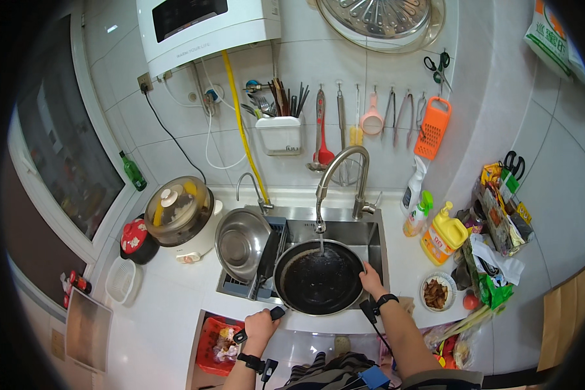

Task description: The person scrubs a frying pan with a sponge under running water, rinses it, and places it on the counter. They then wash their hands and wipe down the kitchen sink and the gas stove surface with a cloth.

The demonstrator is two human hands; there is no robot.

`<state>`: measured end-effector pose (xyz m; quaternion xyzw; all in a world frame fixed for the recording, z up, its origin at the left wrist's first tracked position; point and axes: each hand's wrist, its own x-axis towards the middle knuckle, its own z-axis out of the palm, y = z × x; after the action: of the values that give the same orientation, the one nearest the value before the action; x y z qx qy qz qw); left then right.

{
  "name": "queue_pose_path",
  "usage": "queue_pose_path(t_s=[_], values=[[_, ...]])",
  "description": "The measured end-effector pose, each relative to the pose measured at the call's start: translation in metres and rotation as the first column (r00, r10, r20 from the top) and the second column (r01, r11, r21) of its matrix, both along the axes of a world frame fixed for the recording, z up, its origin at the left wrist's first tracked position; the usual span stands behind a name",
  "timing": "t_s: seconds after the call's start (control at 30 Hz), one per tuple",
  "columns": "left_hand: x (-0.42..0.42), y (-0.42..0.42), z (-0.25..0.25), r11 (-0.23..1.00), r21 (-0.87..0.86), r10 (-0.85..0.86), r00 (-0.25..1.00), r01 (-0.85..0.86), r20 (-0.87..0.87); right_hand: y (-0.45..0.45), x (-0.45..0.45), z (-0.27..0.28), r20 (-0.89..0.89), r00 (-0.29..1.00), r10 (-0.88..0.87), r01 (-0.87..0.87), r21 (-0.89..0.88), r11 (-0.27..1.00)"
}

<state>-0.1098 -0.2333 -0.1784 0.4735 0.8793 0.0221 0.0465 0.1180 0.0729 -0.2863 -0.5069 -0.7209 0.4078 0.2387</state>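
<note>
A black frying pan (321, 280) is held over the stainless steel sink (378, 248), and water from the faucet (343, 165) runs into it. My left hand (260, 327) grips the pan's black handle (276, 313), which points toward me on the left. On the pan's right rim my right hand (372, 280) is closed, the fingers partly hidden behind the edge. Left of the pan, a steel bowl (239, 246) leans in a dark drying rack (279, 229). A black-handled item, perhaps another pan's handle, lies between bowl and pan.
An electric steamer (180, 214) and a white plastic basket (123, 280) stand left. To the right are a spray bottle (418, 214), a yellow detergent jug (443, 234) and a bowl of brown food pieces (437, 292). Below the counter edge sits a red waste bin (209, 348).
</note>
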Motion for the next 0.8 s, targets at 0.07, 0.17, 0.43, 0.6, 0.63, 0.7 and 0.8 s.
queue_pose_path(t_s=[0.07, 0.17, 0.43, 0.6, 0.63, 0.7, 0.8], values=[[0.001, 0.0, 0.003, 1.0, -0.009, 0.01, 1.0, -0.01, -0.011, 0.001, -0.002, 0.004, -0.006, 1.0, 0.006, -0.006, -0.053, 0.999], [0.0, -0.001, 0.005, 1.0, -0.018, 0.02, 1.0, -0.02, -0.008, -0.003, -0.004, 0.014, -0.003, 0.999, 0.035, -0.035, -0.092, 0.995], [0.002, 0.006, 0.011, 1.0, -0.023, 0.013, 1.0, -0.013, -0.016, 0.009, -0.002, -0.004, -0.015, 1.0, 0.027, -0.027, -0.054, 0.998], [0.001, 0.005, 0.011, 0.999, -0.04, 0.016, 0.999, -0.017, -0.03, 0.005, -0.005, 0.0, 0.014, 1.0, 0.022, -0.02, -0.098, 0.995], [0.001, 0.005, 0.011, 0.999, -0.043, 0.017, 0.999, -0.018, -0.028, 0.004, -0.005, 0.001, 0.016, 1.0, 0.02, -0.018, -0.113, 0.993], [0.002, 0.007, 0.014, 0.998, -0.057, 0.027, 0.999, -0.028, -0.018, 0.005, -0.004, 0.003, 0.021, 1.0, 0.016, -0.013, -0.14, 0.99], [0.001, 0.01, 0.013, 0.997, -0.065, 0.029, 1.0, -0.03, -0.012, 0.007, -0.003, -0.003, 0.023, 1.0, 0.006, -0.003, -0.093, 0.996]])
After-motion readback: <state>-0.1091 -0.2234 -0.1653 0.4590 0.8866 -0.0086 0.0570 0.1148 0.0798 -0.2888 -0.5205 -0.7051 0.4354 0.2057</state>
